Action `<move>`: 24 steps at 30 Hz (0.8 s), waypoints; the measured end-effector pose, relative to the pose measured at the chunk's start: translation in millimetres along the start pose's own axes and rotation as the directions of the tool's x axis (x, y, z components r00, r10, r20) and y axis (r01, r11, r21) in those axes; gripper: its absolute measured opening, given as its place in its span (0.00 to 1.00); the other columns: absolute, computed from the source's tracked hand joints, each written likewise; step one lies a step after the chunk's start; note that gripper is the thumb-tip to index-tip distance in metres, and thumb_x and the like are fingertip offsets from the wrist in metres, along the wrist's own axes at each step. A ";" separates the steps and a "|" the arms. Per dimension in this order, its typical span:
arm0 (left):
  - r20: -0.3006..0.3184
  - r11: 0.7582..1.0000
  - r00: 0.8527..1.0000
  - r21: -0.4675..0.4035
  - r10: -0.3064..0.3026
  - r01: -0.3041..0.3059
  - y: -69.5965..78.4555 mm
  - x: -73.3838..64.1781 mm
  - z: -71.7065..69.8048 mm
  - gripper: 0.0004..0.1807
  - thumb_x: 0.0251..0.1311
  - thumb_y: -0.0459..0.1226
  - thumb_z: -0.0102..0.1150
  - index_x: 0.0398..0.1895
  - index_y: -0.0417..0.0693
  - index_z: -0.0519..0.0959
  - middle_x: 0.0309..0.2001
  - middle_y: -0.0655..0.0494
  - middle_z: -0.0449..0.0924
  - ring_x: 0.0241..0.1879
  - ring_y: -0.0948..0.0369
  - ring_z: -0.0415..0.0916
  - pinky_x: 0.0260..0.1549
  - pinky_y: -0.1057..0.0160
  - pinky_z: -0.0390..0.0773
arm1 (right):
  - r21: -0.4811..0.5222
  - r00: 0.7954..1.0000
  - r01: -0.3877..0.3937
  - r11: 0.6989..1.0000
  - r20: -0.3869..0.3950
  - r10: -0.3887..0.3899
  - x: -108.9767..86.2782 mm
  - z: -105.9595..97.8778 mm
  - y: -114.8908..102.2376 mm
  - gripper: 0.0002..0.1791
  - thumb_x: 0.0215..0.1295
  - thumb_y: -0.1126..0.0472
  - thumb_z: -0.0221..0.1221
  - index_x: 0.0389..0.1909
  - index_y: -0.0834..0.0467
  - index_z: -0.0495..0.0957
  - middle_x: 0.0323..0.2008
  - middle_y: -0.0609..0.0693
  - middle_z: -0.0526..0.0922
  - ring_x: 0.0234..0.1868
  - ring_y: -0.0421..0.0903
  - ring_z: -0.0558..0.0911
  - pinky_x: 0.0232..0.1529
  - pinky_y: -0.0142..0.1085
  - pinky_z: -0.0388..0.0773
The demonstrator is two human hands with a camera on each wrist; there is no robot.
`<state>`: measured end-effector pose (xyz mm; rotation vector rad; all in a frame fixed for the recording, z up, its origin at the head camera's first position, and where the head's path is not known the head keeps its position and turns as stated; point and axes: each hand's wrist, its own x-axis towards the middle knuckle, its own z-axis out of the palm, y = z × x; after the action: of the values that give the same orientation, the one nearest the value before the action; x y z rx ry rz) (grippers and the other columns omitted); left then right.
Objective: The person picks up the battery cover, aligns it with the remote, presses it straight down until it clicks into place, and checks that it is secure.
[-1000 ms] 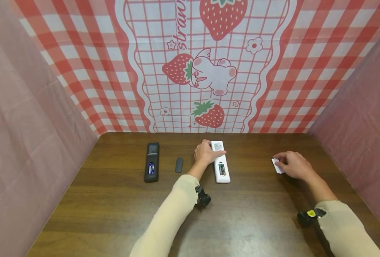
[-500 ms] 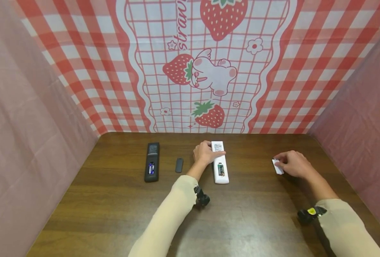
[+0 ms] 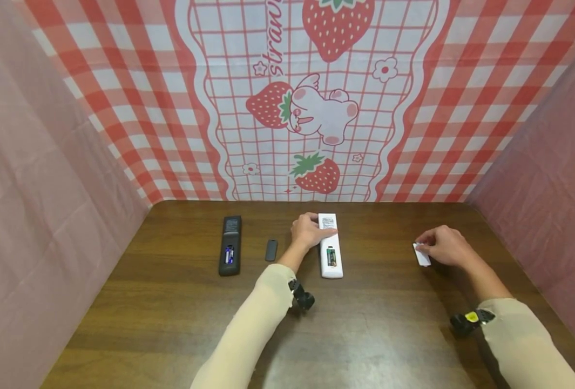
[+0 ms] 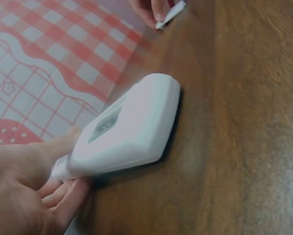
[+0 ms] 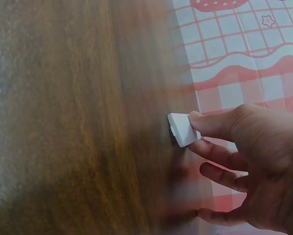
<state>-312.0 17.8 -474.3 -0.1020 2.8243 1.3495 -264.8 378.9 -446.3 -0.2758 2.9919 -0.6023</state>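
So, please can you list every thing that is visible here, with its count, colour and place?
White remote: 1, white, table centre, battery bay open, lying back up.
White cover: 1, white, right side, lifted at one edge.
Black remote: 1, black, left, bay open with batteries.
Dark cover: 1, dark grey, between the remotes.
Table: 1, brown wood.
Backdrop: 1, red-white check with strawberries, behind.
Left hand: grips white remote's far end.
Right hand: pinches white cover.

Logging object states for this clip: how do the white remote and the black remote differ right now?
The white remote is gripped at its far end by the left hand; the black remote lies untouched farther left. The white remote's cover is pinched in the right hand; the black remote's dark cover lies beside it. Both lie back-up on the table, battery bays open.
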 end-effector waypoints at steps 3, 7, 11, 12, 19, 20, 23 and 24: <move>0.015 0.999 1.000 -0.032 -0.021 0.022 -9.0 12.6 5.5 0.37 0.57 0.51 0.88 0.66 0.46 0.87 0.49 0.51 0.97 0.55 0.52 0.89 0.64 0.54 0.84 | 0.010 1.000 0.001 1.000 -0.004 -0.001 0.0 -0.3 -0.9 0.13 0.72 0.62 0.73 0.47 0.69 0.92 0.35 0.57 0.92 0.33 0.46 0.77 0.35 0.37 0.72; 0.039 0.997 0.998 -0.052 -0.049 0.051 -16.6 24.0 11.2 0.39 0.54 0.51 0.90 0.68 0.48 0.86 0.50 0.53 0.97 0.53 0.56 0.88 0.66 0.56 0.84 | 0.020 1.000 0.007 1.000 -0.010 -0.007 -0.1 -0.3 -1.1 0.12 0.72 0.62 0.73 0.47 0.69 0.92 0.34 0.57 0.92 0.33 0.46 0.78 0.34 0.38 0.72; 0.076 0.987 0.994 -0.137 -0.080 0.089 -15.3 21.7 7.9 0.39 0.55 0.45 0.90 0.69 0.45 0.85 0.51 0.51 0.97 0.49 0.58 0.89 0.62 0.59 0.88 | 0.029 1.000 0.008 1.000 -0.006 -0.008 -0.6 -0.4 -1.1 0.12 0.72 0.62 0.73 0.47 0.69 0.91 0.33 0.56 0.91 0.32 0.46 0.77 0.34 0.38 0.72; 0.089 0.981 0.992 -0.167 -0.084 0.098 -13.3 18.4 5.0 0.38 0.56 0.43 0.90 0.69 0.44 0.84 0.52 0.49 0.97 0.49 0.58 0.90 0.59 0.60 0.90 | 0.031 1.000 0.007 1.000 -0.005 -0.007 -0.7 -0.6 -1.2 0.12 0.72 0.62 0.73 0.47 0.69 0.91 0.32 0.55 0.90 0.32 0.46 0.77 0.33 0.38 0.72; 0.134 0.942 0.988 -0.314 -0.075 0.114 2.3 -8.3 -11.3 0.38 0.61 0.30 0.83 0.74 0.35 0.78 0.59 0.37 0.93 0.52 0.48 0.94 0.48 0.62 0.96 | 0.061 1.000 0.001 0.998 0.002 -0.002 -0.6 -2.4 -1.2 0.12 0.73 0.62 0.73 0.47 0.68 0.90 0.32 0.54 0.88 0.32 0.46 0.76 0.31 0.35 0.72; 0.139 0.939 0.987 -0.323 -0.076 0.117 3.4 -9.4 -11.8 0.37 0.62 0.29 0.82 0.75 0.34 0.78 0.60 0.37 0.92 0.53 0.48 0.94 0.48 0.63 0.96 | 0.065 1.000 -0.001 0.998 0.003 0.000 -0.6 -2.9 -1.2 0.12 0.73 0.62 0.73 0.48 0.68 0.90 0.32 0.54 0.88 0.32 0.45 0.76 0.31 0.35 0.72; 0.164 0.928 0.984 -0.349 -0.076 0.130 5.7 -10.4 -13.8 0.37 0.64 0.27 0.79 0.76 0.32 0.76 0.62 0.35 0.91 0.54 0.46 0.94 0.48 0.62 0.96 | 0.081 1.000 0.000 0.997 0.005 -0.001 0.1 -4.1 -0.2 0.13 0.73 0.62 0.73 0.48 0.68 0.90 0.33 0.54 0.88 0.33 0.45 0.77 0.30 0.34 0.73; 0.171 0.925 0.982 -0.357 -0.074 0.132 5.5 -9.5 -14.0 0.37 0.64 0.27 0.78 0.76 0.32 0.76 0.62 0.34 0.90 0.55 0.45 0.94 0.48 0.61 0.96 | 0.086 1.000 0.001 0.996 0.005 -0.001 0.3 -4.7 -0.2 0.13 0.74 0.61 0.73 0.48 0.68 0.90 0.33 0.55 0.89 0.33 0.45 0.77 0.31 0.34 0.73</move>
<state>-302.6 10.8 -460.9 -0.1394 2.3756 1.7584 -265.6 380.4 -442.0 -0.2725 2.9518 -0.7269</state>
